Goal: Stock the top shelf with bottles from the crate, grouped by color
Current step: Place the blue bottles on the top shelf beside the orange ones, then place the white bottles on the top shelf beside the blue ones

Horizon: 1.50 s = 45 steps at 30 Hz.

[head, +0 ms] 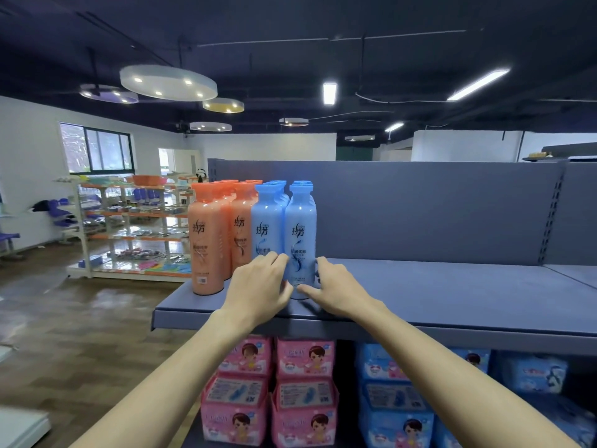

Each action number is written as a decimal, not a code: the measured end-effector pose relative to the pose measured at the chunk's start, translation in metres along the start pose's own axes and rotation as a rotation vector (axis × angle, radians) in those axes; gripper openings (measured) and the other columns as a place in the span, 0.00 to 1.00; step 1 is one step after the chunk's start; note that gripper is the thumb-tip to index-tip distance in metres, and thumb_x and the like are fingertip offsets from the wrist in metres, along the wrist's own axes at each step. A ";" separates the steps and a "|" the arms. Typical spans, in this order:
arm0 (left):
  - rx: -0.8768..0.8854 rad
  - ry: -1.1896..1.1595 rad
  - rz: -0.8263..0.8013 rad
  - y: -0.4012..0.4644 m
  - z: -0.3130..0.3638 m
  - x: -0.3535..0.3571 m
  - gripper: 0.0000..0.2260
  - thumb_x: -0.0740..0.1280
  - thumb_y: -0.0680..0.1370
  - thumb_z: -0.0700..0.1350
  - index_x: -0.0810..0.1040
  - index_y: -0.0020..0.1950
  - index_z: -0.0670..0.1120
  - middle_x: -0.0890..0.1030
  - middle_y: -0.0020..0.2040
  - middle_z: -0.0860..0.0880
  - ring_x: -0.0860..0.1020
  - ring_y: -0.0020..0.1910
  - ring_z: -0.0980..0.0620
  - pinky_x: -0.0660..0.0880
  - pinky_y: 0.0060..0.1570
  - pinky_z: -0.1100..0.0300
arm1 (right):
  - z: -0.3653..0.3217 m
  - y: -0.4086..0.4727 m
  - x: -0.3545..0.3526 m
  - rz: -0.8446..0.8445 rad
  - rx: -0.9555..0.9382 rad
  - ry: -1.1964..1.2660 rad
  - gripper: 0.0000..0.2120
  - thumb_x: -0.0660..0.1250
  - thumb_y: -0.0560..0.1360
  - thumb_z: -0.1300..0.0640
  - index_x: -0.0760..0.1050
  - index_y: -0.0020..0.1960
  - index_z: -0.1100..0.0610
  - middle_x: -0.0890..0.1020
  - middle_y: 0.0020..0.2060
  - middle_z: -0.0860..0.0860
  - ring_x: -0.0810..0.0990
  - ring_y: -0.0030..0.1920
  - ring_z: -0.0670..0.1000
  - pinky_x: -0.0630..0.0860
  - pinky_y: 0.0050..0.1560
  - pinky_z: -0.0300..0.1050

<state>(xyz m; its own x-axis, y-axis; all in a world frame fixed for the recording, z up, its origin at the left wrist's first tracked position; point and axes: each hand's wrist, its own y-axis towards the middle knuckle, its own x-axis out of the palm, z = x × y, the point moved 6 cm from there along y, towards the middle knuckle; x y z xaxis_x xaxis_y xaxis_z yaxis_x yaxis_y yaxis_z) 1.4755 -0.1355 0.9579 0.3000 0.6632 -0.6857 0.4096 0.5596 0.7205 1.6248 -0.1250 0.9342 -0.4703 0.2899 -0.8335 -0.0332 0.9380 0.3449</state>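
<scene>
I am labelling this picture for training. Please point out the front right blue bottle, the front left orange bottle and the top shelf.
front right blue bottle (299,227): head view, on its label.
front left orange bottle (206,240): head view, on its body.
top shelf (452,295): head view, on its bare surface, right of the bottles.

Brand characters 拉芳 stood in dark print on the front orange bottle (206,240) and front blue bottle (299,240). Smaller label lines beneath, and print on the pink packs (305,360) below, were too blurred to read.
</scene>
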 end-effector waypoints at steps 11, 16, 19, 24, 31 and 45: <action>0.025 -0.068 -0.034 0.002 0.051 -0.009 0.16 0.63 0.76 0.51 0.73 0.62 0.49 0.76 0.47 0.51 0.76 0.46 0.48 0.72 0.34 0.56 | 0.023 -0.039 -0.040 0.078 -0.042 -0.140 0.24 0.65 0.78 0.45 0.67 0.66 0.60 0.80 0.55 0.58 0.77 0.56 0.60 0.76 0.55 0.55; 0.122 -0.138 -0.033 -0.002 0.106 -0.005 0.16 0.63 0.76 0.50 0.73 0.62 0.49 0.77 0.48 0.49 0.77 0.47 0.47 0.70 0.34 0.55 | 0.053 -0.074 -0.064 0.117 -0.025 -0.193 0.24 0.64 0.79 0.47 0.66 0.70 0.58 0.81 0.56 0.57 0.78 0.60 0.58 0.74 0.59 0.55; 0.150 -0.166 -0.036 -0.001 0.136 -0.002 0.16 0.62 0.76 0.50 0.72 0.63 0.49 0.77 0.49 0.50 0.76 0.49 0.47 0.68 0.34 0.56 | 0.075 -0.094 -0.079 0.138 0.016 -0.219 0.22 0.64 0.79 0.47 0.68 0.67 0.58 0.82 0.55 0.56 0.79 0.58 0.58 0.75 0.57 0.55; 0.245 -0.234 -0.007 -0.011 0.176 0.002 0.14 0.65 0.73 0.48 0.75 0.58 0.47 0.77 0.44 0.50 0.76 0.42 0.46 0.69 0.30 0.56 | 0.100 -0.139 -0.100 0.212 -0.012 -0.242 0.21 0.64 0.79 0.50 0.69 0.69 0.58 0.82 0.57 0.55 0.80 0.58 0.56 0.76 0.58 0.54; 0.327 -0.274 0.014 -0.039 0.213 0.022 0.11 0.66 0.70 0.47 0.76 0.51 0.47 0.76 0.39 0.52 0.77 0.38 0.48 0.71 0.27 0.56 | 0.132 -0.195 -0.092 0.292 -0.093 -0.275 0.18 0.64 0.79 0.51 0.73 0.66 0.57 0.83 0.56 0.51 0.82 0.55 0.52 0.79 0.54 0.51; 0.301 -0.351 -0.315 -0.141 0.239 0.121 0.15 0.62 0.70 0.51 0.76 0.54 0.48 0.77 0.42 0.51 0.78 0.40 0.48 0.75 0.27 0.54 | 0.205 -0.247 0.013 0.060 0.111 -0.216 0.20 0.64 0.79 0.50 0.71 0.68 0.58 0.82 0.55 0.53 0.81 0.54 0.53 0.78 0.53 0.51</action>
<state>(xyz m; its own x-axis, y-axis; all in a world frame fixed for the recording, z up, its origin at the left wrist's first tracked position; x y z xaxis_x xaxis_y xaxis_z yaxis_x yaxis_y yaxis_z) 1.6596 -0.2526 0.7483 0.3712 0.2526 -0.8935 0.7386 0.5029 0.4490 1.8081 -0.3141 0.7499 -0.2684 0.3684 -0.8901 0.0918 0.9296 0.3571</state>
